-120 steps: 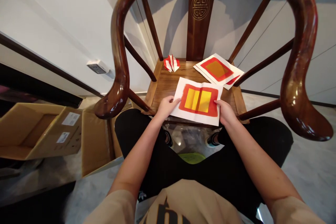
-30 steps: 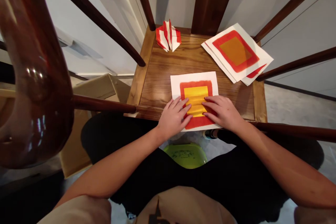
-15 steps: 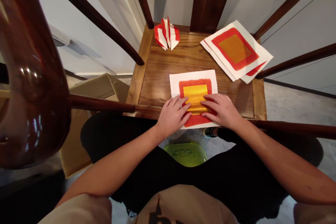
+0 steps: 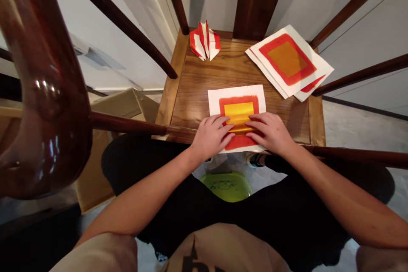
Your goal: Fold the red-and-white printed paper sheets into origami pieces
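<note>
A white sheet of joss paper [image 4: 242, 92], with a red square and gold foil at its middle, lies at the seat's front edge. A low crosswise ridge runs through the foil between my hands. My left hand [image 4: 212, 135] grips the ridge at its left end, fingers beyond it and thumb on the near side. On the right end my right hand [image 4: 270, 131] does the same, fingers slightly apart. Whatever lies under the fingertips is hidden. A folded red-and-white paper piece [image 4: 205, 41] stands at the back left. More joss paper sheets [image 4: 288, 61] are piled at the back right.
The wooden chair seat [image 4: 204, 78] is bounded by dark spindles [image 4: 127, 29] and a thick curved armrest [image 4: 47, 93] at left. An open cardboard box [image 4: 95, 178] sits on the floor at left. A green container [image 4: 228, 187] is below, between the legs.
The sheet's near edge has drawn slightly away from me, and the ridge across the foil looks tighter. Both hands remain at its sides. The whole view has shifted a little.
</note>
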`<state>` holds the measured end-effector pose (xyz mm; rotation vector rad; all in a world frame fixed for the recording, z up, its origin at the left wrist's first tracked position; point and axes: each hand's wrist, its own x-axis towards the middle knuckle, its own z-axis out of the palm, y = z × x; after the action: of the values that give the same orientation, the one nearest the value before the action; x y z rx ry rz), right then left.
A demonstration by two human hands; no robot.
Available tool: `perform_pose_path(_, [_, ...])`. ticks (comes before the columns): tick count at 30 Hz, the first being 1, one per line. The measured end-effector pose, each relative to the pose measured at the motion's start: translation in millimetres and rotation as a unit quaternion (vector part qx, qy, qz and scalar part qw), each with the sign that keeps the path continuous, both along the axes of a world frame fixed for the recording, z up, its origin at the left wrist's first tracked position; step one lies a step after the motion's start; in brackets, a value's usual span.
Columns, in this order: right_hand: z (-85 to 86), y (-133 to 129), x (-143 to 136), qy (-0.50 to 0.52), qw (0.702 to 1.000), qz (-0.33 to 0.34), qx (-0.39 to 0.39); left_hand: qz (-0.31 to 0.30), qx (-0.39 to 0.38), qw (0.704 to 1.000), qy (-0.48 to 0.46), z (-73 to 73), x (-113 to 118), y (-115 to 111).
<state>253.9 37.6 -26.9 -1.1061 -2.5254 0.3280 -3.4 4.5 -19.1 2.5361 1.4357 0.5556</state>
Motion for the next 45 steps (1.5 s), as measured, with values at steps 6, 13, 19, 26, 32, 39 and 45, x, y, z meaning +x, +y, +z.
perform_pose_path(6, [-1.9, 0, 1, 0.011, 1.0, -0.014, 0.003, 0.018, 0.013, 0.999, 0.025, 0.8, -2, 0])
perform_pose_path(13, [1.8, 0, 0, 0.008, 0.999, -0.031, -0.015, 0.005, -0.003, 1.0, 0.019, 0.0, -5, 5])
perform_pose_path(19, [2.9, -1, 0, 0.019, 0.999, -0.029, -0.011, 0.013, -0.032, 0.999, -0.024, 2.6, -7, 10])
perform_pose_path(26, [1.3, 3, -2, 0.021, 0.997, -0.067, -0.025, 0.042, -0.036, 0.996, -0.072, -2.5, -3, 14])
perform_pose_path(32, [1.5, 6, -2, 0.011, 0.998, -0.065, -0.023, 0.051, -0.042, 0.994, -0.089, -3.2, -1, 16])
perform_pose_path(39, [4.5, 1, 2, 0.0, 1.0, -0.021, -0.019, -0.004, -0.05, 0.998, -0.03, 4.1, -8, 11])
perform_pose_path(45, [9.4, -2, 3, 0.003, 0.999, -0.025, -0.033, -0.004, -0.047, 0.999, -0.011, 6.8, -14, 10])
